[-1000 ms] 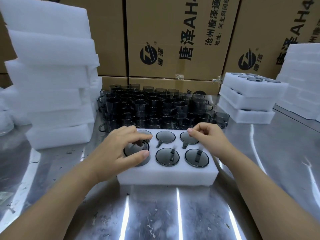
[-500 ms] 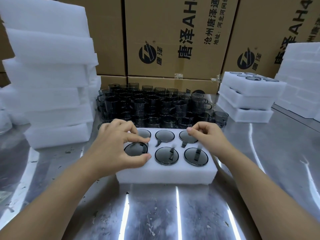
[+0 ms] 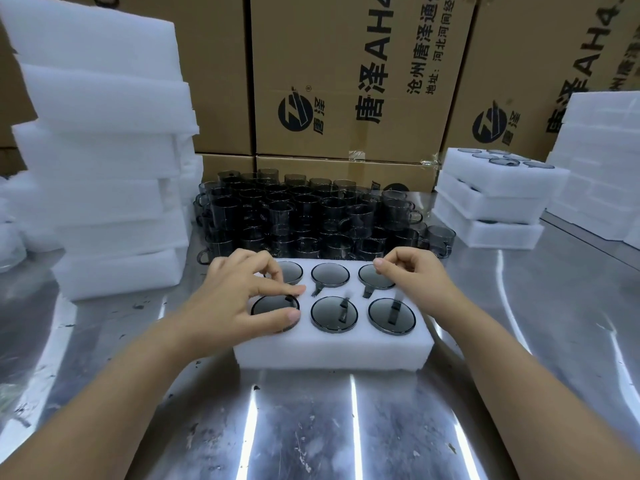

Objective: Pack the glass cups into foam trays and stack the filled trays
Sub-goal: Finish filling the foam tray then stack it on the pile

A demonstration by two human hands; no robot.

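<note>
I see the left hand [image 3: 239,299] over the near-left cup [image 3: 270,306] in the tray [image 3: 332,351]. Its thumb lies on the cup's near rim and its forefinger on the far rim, fingers curled narrowly round it. The forearm reaches in from the near-left corner of the bench [image 3: 311,427]. The right hand [image 3: 415,278] is at the far-right cup [image 3: 375,280], fingers bunched over its rim; I cannot tell whether they hold it. The tray lies mid-bench, long axis left to right, with six cups in two rows. The far row's handles point toward me. Loose cups [image 3: 304,216] crowd behind it. Filled trays [image 3: 491,199] are stacked toward the right edge and foam [image 3: 104,168] toward the left.
</note>
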